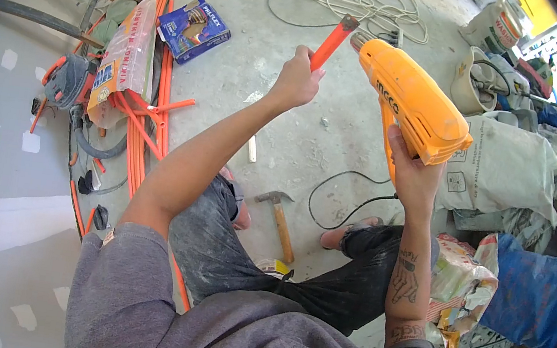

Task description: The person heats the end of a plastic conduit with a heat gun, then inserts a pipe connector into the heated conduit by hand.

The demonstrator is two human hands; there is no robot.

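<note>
My left hand (296,83) is closed around a short orange pipe (330,47), its far end dark and scorched-looking. In my right hand (414,172) is a yellow heat gun (412,96) marked INGCO, gripped by its handle. The metal nozzle of the heat gun points up and left, close beside the dark end of the pipe; a small gap shows between them. From the handle a black cord (334,181) loops down onto the floor. Between my feet lies a claw hammer (279,225) with a wooden handle.
Long orange pipes (165,89) run along the left, beside a printed sack (124,62) and a blue box (194,29). Pale cables (378,7) tangle across the floor ahead. On the right are a white bucket (470,79), a full white sack (505,162) and a blue sack (530,292).
</note>
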